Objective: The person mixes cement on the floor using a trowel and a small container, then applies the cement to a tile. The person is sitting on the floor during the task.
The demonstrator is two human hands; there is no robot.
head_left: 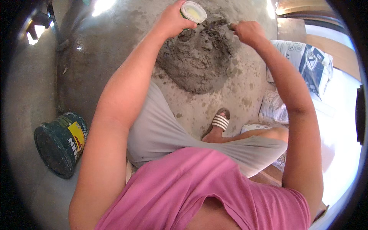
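A heap of wet grey mortar (199, 65) lies on the concrete floor in front of me. Over its far left edge my left hand (171, 18) is closed around a small plastic tub (194, 12) with a whitish rim, green outside and pale yellow within. The tub is tilted, and its contents are hard to make out. At the heap's far right side my right hand (250, 32) is closed on the handle of what looks like a trowel (232, 26). Its blade is mostly hidden against the mortar.
A dark green bucket (57, 143) with a yellow label lies on its side at the left. To the right are a white and blue sack (297, 57) and a plastic-wrapped bundle (273, 107). My sandalled foot (220, 122) stands near the heap; wet spots mark the floor.
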